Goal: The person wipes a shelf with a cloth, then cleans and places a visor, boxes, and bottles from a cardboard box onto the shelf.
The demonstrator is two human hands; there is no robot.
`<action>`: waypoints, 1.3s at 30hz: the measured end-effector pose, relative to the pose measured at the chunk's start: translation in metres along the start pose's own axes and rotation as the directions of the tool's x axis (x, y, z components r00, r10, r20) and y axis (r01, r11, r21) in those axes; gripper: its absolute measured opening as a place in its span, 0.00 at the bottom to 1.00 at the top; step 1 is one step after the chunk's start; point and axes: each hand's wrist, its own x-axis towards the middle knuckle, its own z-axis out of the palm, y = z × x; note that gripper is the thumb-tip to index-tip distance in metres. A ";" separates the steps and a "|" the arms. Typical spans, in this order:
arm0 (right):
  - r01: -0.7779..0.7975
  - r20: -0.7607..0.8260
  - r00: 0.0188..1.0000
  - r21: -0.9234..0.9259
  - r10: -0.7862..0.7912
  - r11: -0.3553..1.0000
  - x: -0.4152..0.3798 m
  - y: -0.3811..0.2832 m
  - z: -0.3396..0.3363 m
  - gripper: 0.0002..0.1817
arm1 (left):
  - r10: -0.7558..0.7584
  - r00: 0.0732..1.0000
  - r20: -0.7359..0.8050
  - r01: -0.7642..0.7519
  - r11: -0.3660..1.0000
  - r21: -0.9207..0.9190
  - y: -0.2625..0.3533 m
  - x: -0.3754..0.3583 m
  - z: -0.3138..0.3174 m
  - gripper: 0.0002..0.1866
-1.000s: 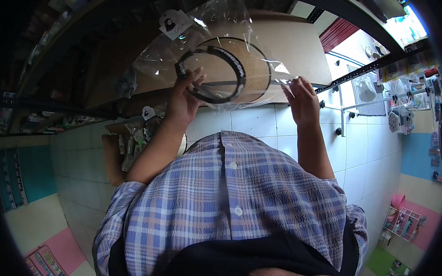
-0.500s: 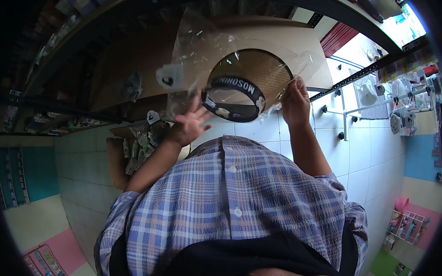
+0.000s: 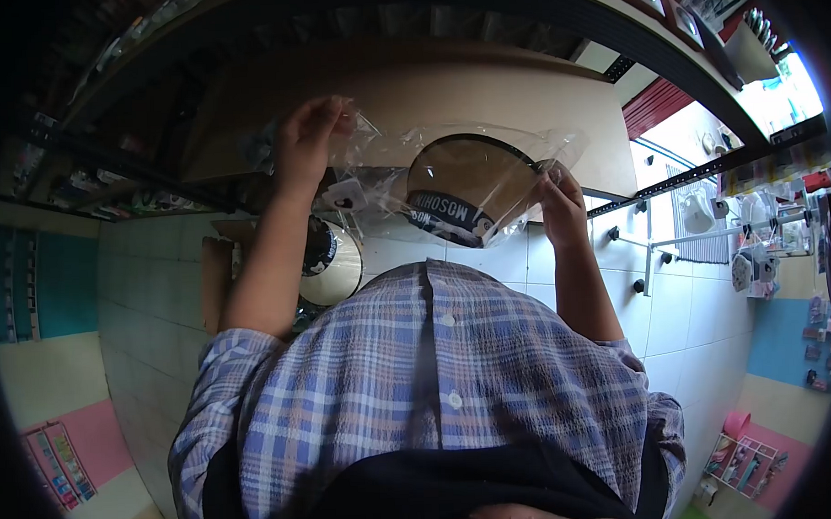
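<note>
A sun visor (image 3: 472, 171) with a tan woven brim, dark edge and black band with white lettering lies inside a clear plastic bag (image 3: 377, 206). My right hand (image 3: 562, 204) pinches the visor's brim edge through or along with the plastic. Higher up on the other side, my left hand (image 3: 312, 135) has its fingers closed on the bag's edge, stretching the plastic. A small white tag (image 3: 344, 196) with a dark mark shows against the bag near my left forearm. Below that forearm is a second visor (image 3: 329, 272) with a black lettered band and pale brim.
A wooden shelf board (image 3: 483, 83) runs beyond my hands, framed by a dark metal rack (image 3: 669, 173). A cardboard box (image 3: 217, 283) stands on the white tiled floor (image 3: 489, 268) at left. Hanging goods (image 3: 754, 266) and a wheeled stand (image 3: 648, 242) are at right.
My left hand has gone from spread fingers beside the visor to gripping the bag's edge higher up. The visor now sits lower and flatter in the plastic; my right hand keeps its pinch.
</note>
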 end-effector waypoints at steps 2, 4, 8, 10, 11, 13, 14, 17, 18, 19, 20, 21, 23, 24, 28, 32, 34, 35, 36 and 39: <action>-0.021 -0.076 0.997 -0.031 0.018 0.999 -0.007 -0.004 -0.004 0.16 | 0.018 0.999 -0.045 -0.020 0.999 -0.031 0.012 -0.012 0.009 0.14; 0.188 -0.232 0.952 -0.075 -0.201 0.979 -0.011 -0.014 0.019 0.19 | 0.027 0.995 -0.098 -0.033 0.998 -0.060 0.028 -0.024 0.021 0.12; 0.393 -0.307 0.854 -0.148 -0.420 0.908 -0.012 0.006 0.014 0.16 | 0.135 0.980 -0.144 -0.146 0.987 -0.072 0.064 -0.035 0.036 0.10; 0.455 -0.312 0.828 -0.111 -0.465 0.884 -0.009 0.002 0.013 0.16 | 0.155 0.971 -0.180 -0.171 0.982 -0.078 0.069 -0.036 0.038 0.09; 0.492 -0.290 0.802 -0.173 -0.522 0.853 -0.006 -0.012 0.021 0.17 | 0.232 0.956 -0.180 -0.246 0.968 -0.056 0.069 -0.035 0.035 0.09; 0.499 -0.326 0.762 -0.255 -0.560 0.828 -0.005 -0.028 0.026 0.20 | 0.327 0.928 -0.180 -0.340 0.940 -0.041 0.066 -0.034 0.027 0.08; 0.500 -0.329 0.760 -0.255 -0.561 0.828 -0.005 -0.034 0.026 0.20 | 0.329 0.928 -0.177 -0.341 0.939 -0.040 0.065 -0.033 0.024 0.08; 0.528 -0.369 0.788 -0.005 -0.493 0.849 -0.002 -0.051 0.032 0.22 | 0.152 0.943 -0.296 -0.249 0.913 -0.324 0.054 -0.028 0.012 0.08; 0.529 -0.370 0.787 -0.007 -0.494 0.848 -0.002 -0.051 0.030 0.22 | 0.153 0.944 -0.294 -0.249 0.912 -0.325 0.049 -0.029 0.013 0.08; 0.508 -0.356 0.808 0.015 -0.470 0.862 -0.002 -0.050 0.028 0.22 | 0.167 0.947 -0.274 -0.254 0.912 -0.322 0.046 -0.029 0.013 0.08; 0.484 -0.340 0.829 0.036 -0.445 0.874 -0.001 -0.049 0.026 0.22 | 0.181 0.950 -0.255 -0.259 0.912 -0.319 0.044 -0.030 0.012 0.08; 0.482 -0.340 0.830 0.036 -0.443 0.875 -0.001 -0.050 0.025 0.22 | 0.179 0.950 -0.256 -0.258 0.912 -0.318 0.045 -0.031 0.012 0.08; 0.491 -0.329 0.821 -0.006 -0.466 0.871 0.000 -0.056 0.024 0.23 | 0.243 0.940 -0.242 -0.299 0.924 -0.236 0.047 -0.031 0.011 0.09; 0.488 -0.328 0.824 -0.005 -0.462 0.873 0.000 -0.062 0.023 0.23 | 0.239 0.940 -0.244 -0.297 0.926 -0.235 0.053 -0.030 0.010 0.09; 0.341 -0.326 0.899 0.098 -0.294 0.935 0.005 -0.080 0.015 0.25 | 0.285 0.953 -0.103 -0.283 0.958 0.036 0.067 -0.013 -0.006 0.26; -0.114 -0.485 0.858 0.139 0.168 0.984 0.017 -0.071 0.021 0.31 | -0.174 0.580 0.796 0.743 0.515 -0.428 0.001 0.009 -0.032 0.74; -0.238 -0.438 0.826 0.301 0.355 0.923 0.023 -0.049 0.016 0.30 | -0.283 0.539 0.793 0.838 0.274 -0.471 -0.043 -0.024 -0.016 0.75; -0.271 -0.387 0.820 0.386 0.421 0.882 0.025 -0.028 0.001 0.30 | -0.179 0.444 0.878 0.887 0.227 -0.402 -0.068 -0.037 -0.014 0.74; -0.269 -0.394 0.814 0.395 0.426 0.879 0.025 -0.007 -0.015 0.30 | -0.187 0.433 0.882 0.893 0.223 -0.391 -0.077 -0.047 -0.012 0.74; -0.468 -0.202 0.749 0.512 0.631 0.720 0.017 0.021 -0.037 0.28 | -0.237 0.513 0.825 0.855 0.232 -0.465 -0.093 -0.071 -0.003 0.70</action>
